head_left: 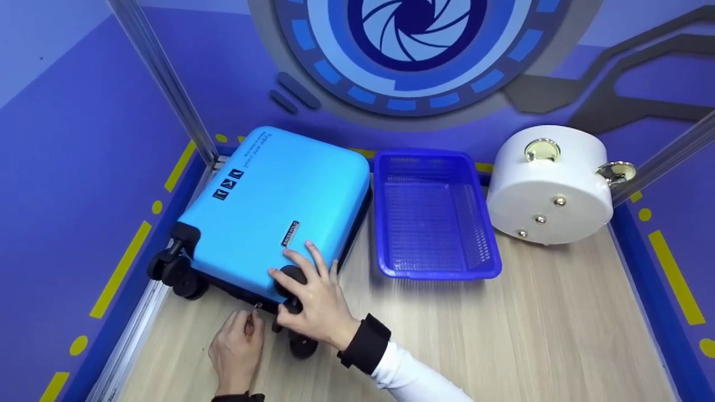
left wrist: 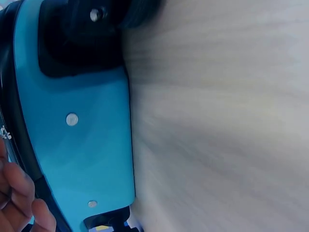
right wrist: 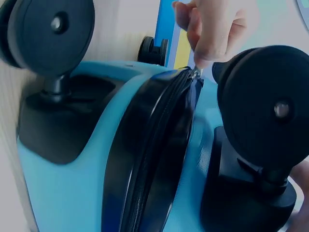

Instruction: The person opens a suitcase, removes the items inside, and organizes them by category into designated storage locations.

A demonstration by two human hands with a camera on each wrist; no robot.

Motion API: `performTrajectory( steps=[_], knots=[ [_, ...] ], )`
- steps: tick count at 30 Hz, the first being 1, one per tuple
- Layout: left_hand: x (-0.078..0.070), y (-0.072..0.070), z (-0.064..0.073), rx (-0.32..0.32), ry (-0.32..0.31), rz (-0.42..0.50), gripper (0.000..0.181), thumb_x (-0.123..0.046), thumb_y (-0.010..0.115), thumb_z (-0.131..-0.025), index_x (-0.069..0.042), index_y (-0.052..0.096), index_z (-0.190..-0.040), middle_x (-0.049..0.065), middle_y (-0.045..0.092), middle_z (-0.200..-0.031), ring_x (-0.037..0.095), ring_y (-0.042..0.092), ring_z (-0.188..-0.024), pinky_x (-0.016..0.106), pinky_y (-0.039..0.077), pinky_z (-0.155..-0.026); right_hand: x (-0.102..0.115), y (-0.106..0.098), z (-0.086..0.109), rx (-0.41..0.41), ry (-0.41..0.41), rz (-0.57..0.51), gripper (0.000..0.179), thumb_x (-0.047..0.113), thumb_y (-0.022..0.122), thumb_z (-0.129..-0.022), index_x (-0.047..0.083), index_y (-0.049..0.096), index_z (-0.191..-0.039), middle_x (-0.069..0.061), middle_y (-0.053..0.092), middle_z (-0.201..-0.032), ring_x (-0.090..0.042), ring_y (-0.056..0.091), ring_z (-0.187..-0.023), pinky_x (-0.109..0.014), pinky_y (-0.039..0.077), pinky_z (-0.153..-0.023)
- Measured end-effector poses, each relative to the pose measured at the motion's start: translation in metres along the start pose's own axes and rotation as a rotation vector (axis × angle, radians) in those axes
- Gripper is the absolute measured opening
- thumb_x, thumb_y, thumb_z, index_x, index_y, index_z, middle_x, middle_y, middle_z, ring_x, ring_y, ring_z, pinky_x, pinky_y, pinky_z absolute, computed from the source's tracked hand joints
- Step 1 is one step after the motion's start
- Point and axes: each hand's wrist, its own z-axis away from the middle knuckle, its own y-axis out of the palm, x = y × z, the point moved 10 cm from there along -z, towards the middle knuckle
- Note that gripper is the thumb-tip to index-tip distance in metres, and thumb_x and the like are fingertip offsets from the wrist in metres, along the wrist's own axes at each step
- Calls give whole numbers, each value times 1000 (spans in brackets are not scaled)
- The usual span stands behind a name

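A light-blue hard-shell suitcase (head_left: 290, 184) with black wheels lies flat on the wood-look surface. At its near side my left hand (head_left: 237, 343) pinches the small metal zipper pull (right wrist: 195, 73) between thumb and finger. The black zipper band (right wrist: 140, 193) runs along the side between two wheels in the right wrist view. Over the near right corner, around a wheel, my right hand (head_left: 321, 304) rests with spread, fairly straight fingers on the shell. In the left wrist view the left fingers (left wrist: 19, 183) show only at the lower left edge, beside the black band.
A blue plastic basket (head_left: 381, 223) stands right of the suitcase. Farther right is a white round drum-shaped object (head_left: 550, 178) with gold-coloured fittings. Blue patterned walls (head_left: 67, 184) and metal posts (head_left: 162, 67) enclose the surface at the back and sides.
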Motion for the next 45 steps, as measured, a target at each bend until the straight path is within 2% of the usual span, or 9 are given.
performTrajectory(
  steps=[7, 13, 19, 29, 38, 45],
  knots=[
    [14, -4, -8, -20, -36, -29, 28, -7, 70, -87, -13, 50, -68, -7, 40, -62, 8, 34, -47, 27, 25, -44, -2, -1, 1, 4, -1, -11, 59, 36, 70, -85, 32, 63, -144, 1, 39, -163, -37, 17, -158, -86, 32, -95],
    [30, -9, -19, -59, -80, -33, 24, -10, 66, -89, -11, 52, -69, -2, 45, -62, 19, 45, -45, 35, 30, -42, -3, 0, 3, 9, 0, -5, 61, 38, 69, -85, 32, 62, -145, 3, 39, -163, -35, 16, -158, -85, 32, -97],
    [42, -9, -26, -59, -119, -21, 25, -11, 65, -90, -10, 51, -69, 0, 48, -64, 25, 50, -47, 39, 33, -43, -3, -2, 3, -4, -20, -22, 61, 37, 68, -86, 30, 61, -146, 3, 39, -164, -36, 18, -158, -85, 32, -96],
    [30, -8, -23, -81, 27, 11, 23, -12, 59, -85, -11, 45, -67, -2, 41, -60, 22, 37, -43, 38, 25, -41, -7, -4, 7, -31, -75, -51, 60, 33, 68, -85, 27, 62, -145, 1, 42, -162, -37, 20, -157, -85, 32, -96],
    [17, -6, -12, -86, 69, 17, 23, -10, 60, -83, -12, 44, -67, -4, 39, -60, 14, 34, -45, 32, 23, -43, -18, -12, 9, -39, -180, -76, 64, 32, 69, -82, 27, 60, -146, -1, 44, -160, -38, 27, -155, -86, 33, -95],
    [-5, 3, 0, -50, 101, 40, 24, -10, 60, -84, -14, 43, -67, -7, 37, -60, 9, 31, -47, 28, 22, -45, -39, -26, 14, 26, -248, -172, 62, 34, 65, -86, 26, 59, -147, -3, 45, -159, -39, 26, -155, -86, 29, -100]
  ],
)
